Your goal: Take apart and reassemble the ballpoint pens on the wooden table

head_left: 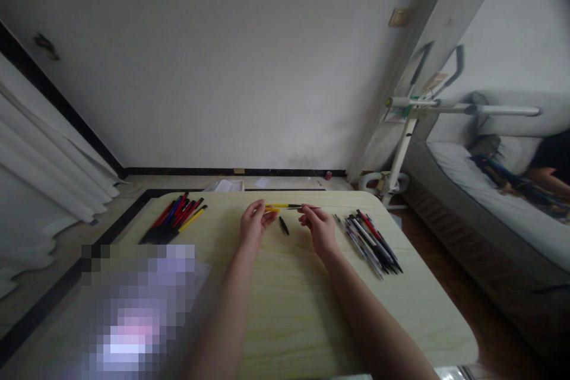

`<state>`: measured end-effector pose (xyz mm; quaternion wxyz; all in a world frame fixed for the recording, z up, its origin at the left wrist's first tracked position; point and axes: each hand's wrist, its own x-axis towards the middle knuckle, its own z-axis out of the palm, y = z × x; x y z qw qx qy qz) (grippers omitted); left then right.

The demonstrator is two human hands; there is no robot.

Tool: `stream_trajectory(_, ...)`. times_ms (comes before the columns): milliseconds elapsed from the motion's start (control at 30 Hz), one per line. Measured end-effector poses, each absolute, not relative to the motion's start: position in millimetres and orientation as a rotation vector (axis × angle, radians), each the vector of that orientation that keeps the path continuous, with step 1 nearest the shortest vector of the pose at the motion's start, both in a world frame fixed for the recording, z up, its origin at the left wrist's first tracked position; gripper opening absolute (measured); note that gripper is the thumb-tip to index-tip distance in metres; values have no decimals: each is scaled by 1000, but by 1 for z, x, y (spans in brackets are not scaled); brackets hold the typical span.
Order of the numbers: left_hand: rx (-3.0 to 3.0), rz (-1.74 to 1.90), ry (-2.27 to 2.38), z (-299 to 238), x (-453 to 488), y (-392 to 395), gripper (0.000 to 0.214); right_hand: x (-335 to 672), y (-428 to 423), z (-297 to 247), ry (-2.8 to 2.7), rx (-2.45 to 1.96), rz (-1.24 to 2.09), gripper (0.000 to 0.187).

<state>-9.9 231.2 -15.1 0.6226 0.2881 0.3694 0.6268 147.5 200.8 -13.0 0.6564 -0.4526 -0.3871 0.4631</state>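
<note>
Above the far half of the table, my left hand (pixel 253 222) pinches a yellow pen barrel (pixel 280 206), held level. A second short yellow strip (pixel 271 209) shows just under it by the fingers; I cannot tell whether it is a separate part. From the barrel's right end a thin dark length leads into my right hand (pixel 318 225), whose fingertips are closed on it. A slim reddish end, like a pen refill (pixel 315 207), sticks out past those fingers. Between the hands, a short black pen part (pixel 284 225) lies on the table.
On the wooden table (pixel 285 309), a pile of red, blue, black and yellow pens (pixel 176 219) lies left, and pens with clear, white, black and red bodies (pixel 371 243) lie right. A blurred-out patch (pixel 138 314) covers the near left. Exercise equipment (pixel 403 148) and a sofa (pixel 467 190) with a person stand right.
</note>
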Motion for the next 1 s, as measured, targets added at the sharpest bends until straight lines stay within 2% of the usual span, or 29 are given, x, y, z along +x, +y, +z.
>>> stream_trajectory(233, 685, 1432, 837, -15, -10, 231, 29, 147, 201, -14, -845, -1002, 1120, 26)
stream_trajectory(1000, 778, 1296, 870, -12, -8, 227, 32, 143, 195, -5, -1014, -1090, 1052, 30)
